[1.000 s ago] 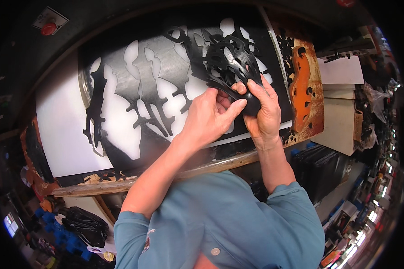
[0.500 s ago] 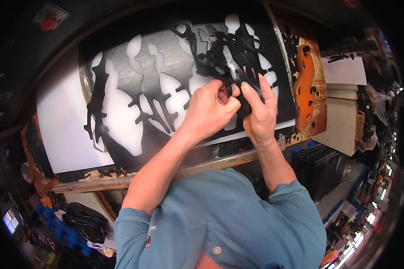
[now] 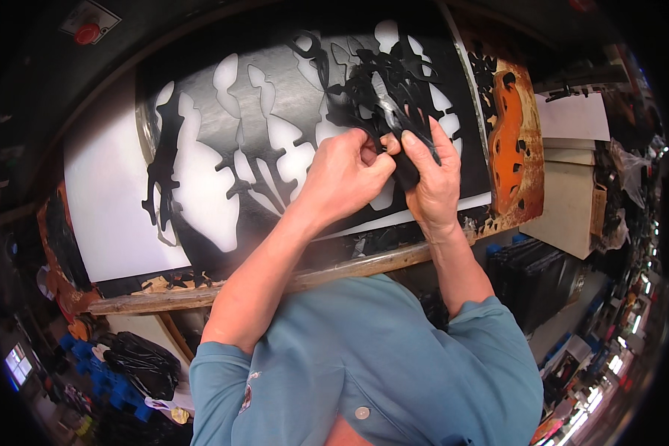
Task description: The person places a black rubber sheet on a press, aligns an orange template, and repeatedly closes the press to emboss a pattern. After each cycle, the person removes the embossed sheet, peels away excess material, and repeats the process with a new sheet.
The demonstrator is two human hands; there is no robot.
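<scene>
A black sheet point(image 3: 293, 104) with long curvy cut-outs lies on a white board point(image 3: 108, 201). Over its right part I hold a bundle of floppy black cut pieces point(image 3: 383, 93), some with a glossy sheen. My left hand point(image 3: 342, 175) is closed, thumb and fingers pinching the bundle's lower edge. My right hand point(image 3: 435, 175) grips the same bundle, thumb in front and fingers behind. Fingertips and pieces overlap, so the exact piece pinched by the left is hidden. At the sheet's left end a narrow dark strip point(image 3: 163, 163) hangs over the white board.
To the right, an orange curved tool like a cutting die point(image 3: 507, 141) rests on a rusty brown surface. A wooden rail point(image 3: 156, 301) runs along the front edge. Pale boards point(image 3: 565, 193) stand farther right, and a red button point(image 3: 87, 33) sits at upper left.
The view has shifted slightly. Both hands keep their hold on the black pieces, with the left fingers and the bundle moving only a little.
</scene>
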